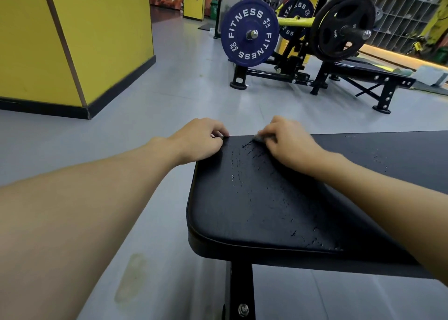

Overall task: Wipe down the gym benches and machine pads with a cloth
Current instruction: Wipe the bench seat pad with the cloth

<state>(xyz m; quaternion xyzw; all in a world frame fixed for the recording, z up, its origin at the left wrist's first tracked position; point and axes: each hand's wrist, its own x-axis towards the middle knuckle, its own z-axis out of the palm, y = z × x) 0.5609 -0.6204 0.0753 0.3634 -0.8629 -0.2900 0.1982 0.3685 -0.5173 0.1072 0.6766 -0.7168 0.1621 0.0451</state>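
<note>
Cloth (pixel 259 138) shows only as a small grey scrap at the middle of the frame, bunched under the curled fingers of my right grip (pixel 288 141), which holds it and presses it onto the far edge of the table (pixel 254 203). So little of it sticks out that I cannot tell which way it runs.

This black padded table lies with its long axis left to right across the frame. Its rounded short end sits at centre left, and the rest runs out past the right edge. The pad's skin is cracked and flecked with small peeled spots, thickest near the cloth.

My left grip (pixel 201 140) sits on the far left corner of the pad, fingers curled down and holding the corner edge, just beside the right grip but not touching it.

Open grey floor (pixel 189 84) spreads beyond the far edge and off the short end. A yellow wall block (pixel 109 40) with a black skirting stands upper left, well apart.

In the upper middle a blue plate (pixel 249 32) on a bar reads "FITNESS" twice, with "20 kg" and "44 lb". A second blue plate (pixel 294 17) behind it is partly hidden. A black plate (pixel 343 26) hangs to their right; its small white lettering is too small to read. A low black rack bench (pixel 368 76) lies below it.
</note>
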